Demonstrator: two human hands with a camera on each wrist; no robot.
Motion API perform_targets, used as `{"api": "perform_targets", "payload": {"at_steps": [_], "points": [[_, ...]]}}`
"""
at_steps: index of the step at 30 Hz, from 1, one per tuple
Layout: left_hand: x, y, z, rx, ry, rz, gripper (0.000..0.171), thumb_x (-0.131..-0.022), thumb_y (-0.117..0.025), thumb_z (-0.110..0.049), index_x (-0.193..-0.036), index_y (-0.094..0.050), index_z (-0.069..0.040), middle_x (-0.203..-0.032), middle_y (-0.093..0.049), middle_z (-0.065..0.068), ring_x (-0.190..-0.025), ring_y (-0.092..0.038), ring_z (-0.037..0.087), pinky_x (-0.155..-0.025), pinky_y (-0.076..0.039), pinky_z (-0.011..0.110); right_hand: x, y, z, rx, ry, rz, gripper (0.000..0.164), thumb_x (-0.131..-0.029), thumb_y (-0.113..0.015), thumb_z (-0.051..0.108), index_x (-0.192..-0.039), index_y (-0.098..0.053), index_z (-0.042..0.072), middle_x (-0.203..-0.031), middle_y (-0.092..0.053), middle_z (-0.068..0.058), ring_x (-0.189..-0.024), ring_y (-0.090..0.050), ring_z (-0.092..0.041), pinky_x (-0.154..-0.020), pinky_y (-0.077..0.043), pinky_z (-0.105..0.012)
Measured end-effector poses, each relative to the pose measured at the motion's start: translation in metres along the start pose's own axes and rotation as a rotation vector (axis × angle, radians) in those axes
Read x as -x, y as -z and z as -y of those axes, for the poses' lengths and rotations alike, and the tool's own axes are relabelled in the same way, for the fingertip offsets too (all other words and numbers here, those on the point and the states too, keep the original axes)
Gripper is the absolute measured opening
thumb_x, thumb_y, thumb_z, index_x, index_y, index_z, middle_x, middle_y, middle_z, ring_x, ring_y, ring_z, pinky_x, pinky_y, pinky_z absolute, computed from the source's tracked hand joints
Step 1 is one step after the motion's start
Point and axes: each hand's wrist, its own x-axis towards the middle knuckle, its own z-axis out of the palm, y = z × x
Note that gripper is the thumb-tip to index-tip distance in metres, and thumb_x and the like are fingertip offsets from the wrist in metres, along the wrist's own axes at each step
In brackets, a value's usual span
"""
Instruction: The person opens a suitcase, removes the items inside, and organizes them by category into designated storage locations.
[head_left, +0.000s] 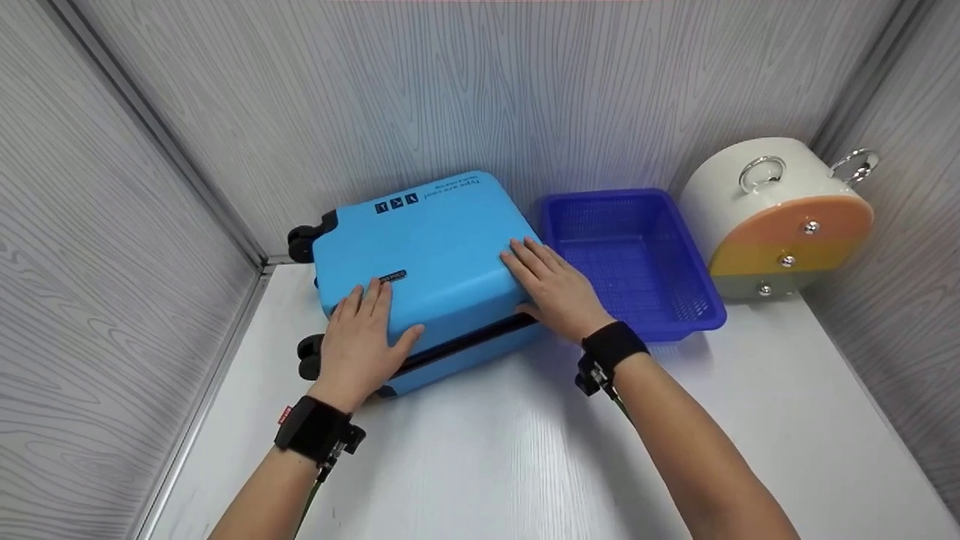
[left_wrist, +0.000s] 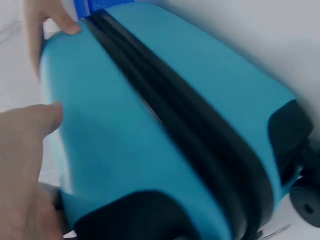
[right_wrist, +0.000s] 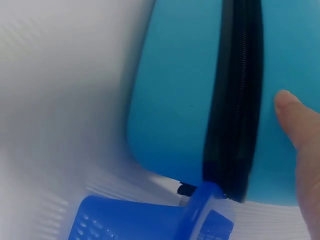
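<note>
Showing a white tabletop with, toward its back edge, a blue suitcase laid flat, leaving room in front. Including, rightward, a drawer box and, between, a dark-blue basket just beside the suitcase, leaving little side room. Resting the left hand and right hand, with straight fingers, on the suitcase's near edge and right corner. Ending with black wheels near the left edge.

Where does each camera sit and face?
Head: worn on the head, facing forward and down at the suitcase; left hand and right hand show.
Left wrist: worn there, facing the suitcase's zipper band; both hands partly show.
Right wrist: worn there, facing zipper band and basket; right hand partly shows.
Wrist views share the zipper band.
</note>
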Motion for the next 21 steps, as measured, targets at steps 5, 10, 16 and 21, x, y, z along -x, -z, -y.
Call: {"api": "perform_targets", "payload": {"at_steps": [5,10,16,21], "points": [[0.004,0.014,-0.004,0.008,-0.037,0.056,0.072,-0.107,-0.046,-0.050,-0.158,-0.034,0.000,-0.163,-0.029,0.022,-0.149,-0.027,0.044,-0.121,-0.017,0.057,-0.001,0.001,-0.006,0.033,-0.023,0.006,0.091,-0.093,-0.078,0.032,-0.164,-0.024,0.011,-0.168,-0.022,-0.012,-0.155,-0.018,-0.029,-0.124,-0.016,-0.042],[0.010,0.029,-0.004,0.068,-0.081,0.148,0.060,-0.110,-0.043,-0.040,-0.157,-0.038,-0.003,-0.162,-0.033,0.019,-0.147,-0.031,0.043,-0.120,-0.020,0.059,0.000,0.003,-0.009,0.032,-0.057,0.018,0.090,-0.092,-0.079,0.030,-0.163,-0.026,0.012,-0.167,-0.024,-0.012,-0.155,-0.018,-0.030,-0.124,-0.019,-0.043],[0.004,0.051,0.038,0.225,-0.110,0.156,0.061,-0.101,-0.043,-0.001,-0.161,-0.032,-0.008,-0.161,-0.037,0.016,-0.148,-0.032,0.039,-0.118,-0.026,0.057,0.000,0.002,-0.006,-0.013,-0.112,0.034,0.091,-0.094,-0.078,0.027,-0.164,-0.022,0.012,-0.169,-0.019,-0.014,-0.155,-0.016,-0.032,-0.122,-0.024,-0.046],[-0.004,0.045,0.088,-0.013,-0.207,0.071,0.076,-0.092,-0.050,0.015,-0.162,-0.025,-0.002,-0.164,-0.025,0.023,-0.149,-0.023,0.047,-0.120,-0.022,0.058,0.000,0.001,-0.001,-0.038,-0.148,0.007,0.090,-0.095,-0.076,0.022,-0.164,-0.020,0.010,-0.169,-0.017,-0.016,-0.155,-0.015,-0.033,-0.122,-0.024,-0.046]]}}
